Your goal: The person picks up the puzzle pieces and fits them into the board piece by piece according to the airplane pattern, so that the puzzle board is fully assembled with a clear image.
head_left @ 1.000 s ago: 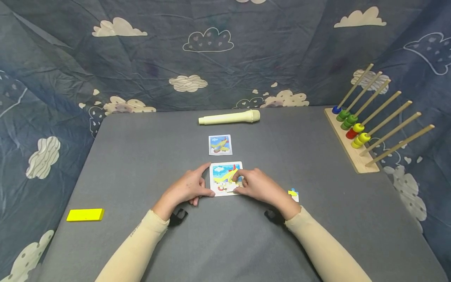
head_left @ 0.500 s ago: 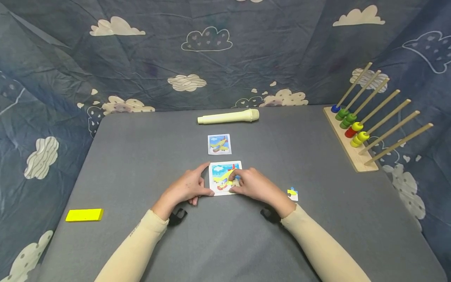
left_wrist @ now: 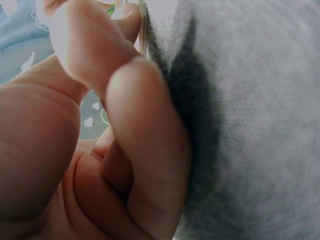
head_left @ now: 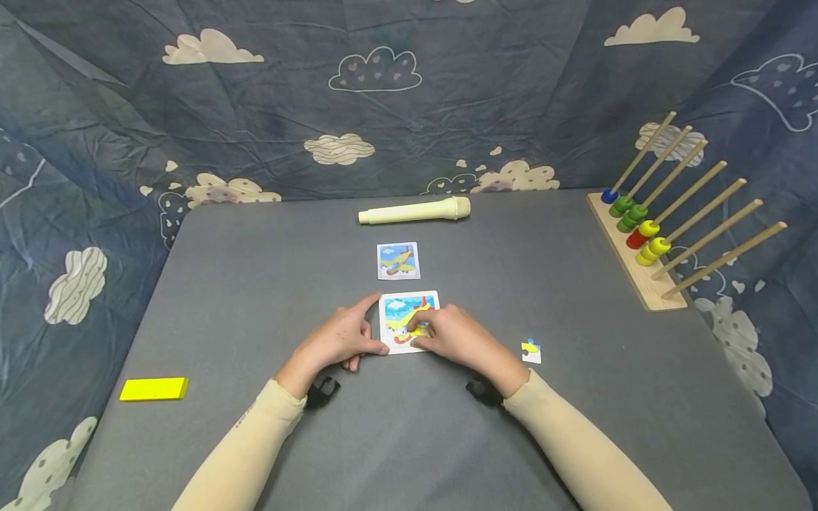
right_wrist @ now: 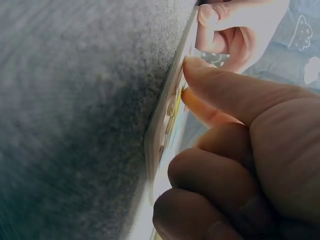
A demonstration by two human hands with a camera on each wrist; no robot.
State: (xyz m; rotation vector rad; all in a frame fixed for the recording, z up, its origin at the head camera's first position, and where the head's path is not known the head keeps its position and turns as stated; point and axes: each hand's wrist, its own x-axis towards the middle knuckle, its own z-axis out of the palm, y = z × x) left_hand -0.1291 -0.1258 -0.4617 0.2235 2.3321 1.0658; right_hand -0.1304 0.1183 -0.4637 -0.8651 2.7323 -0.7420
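In the head view a small jigsaw board (head_left: 399, 306) with a yellow airplane picture and white rim lies at the middle of the table. The left hand (head_left: 341, 336) rests at its left side, its extended index finger at the upper corner and its thumb at the lower one. Over the board's lower right part, the right hand (head_left: 459, 335) pinches a puzzle piece (head_left: 419, 331) between thumb and index finger, down against the picture; the fingers hide much of it. Near the right wrist lies a loose puzzle piece (head_left: 532, 351), yellow, blue and white.
Behind the board lies a picture card (head_left: 398, 261) of the same airplane, and beyond it a cream microphone-shaped stick (head_left: 414, 211). A yellow block (head_left: 154, 389) is at the left. At the back right stands a wooden peg rack (head_left: 639, 259) with coloured beads.
The right hand has shifted left across the board and brought the piece down flat, so more of the airplane picture shows. The left hand keeps its place at the board's edge.
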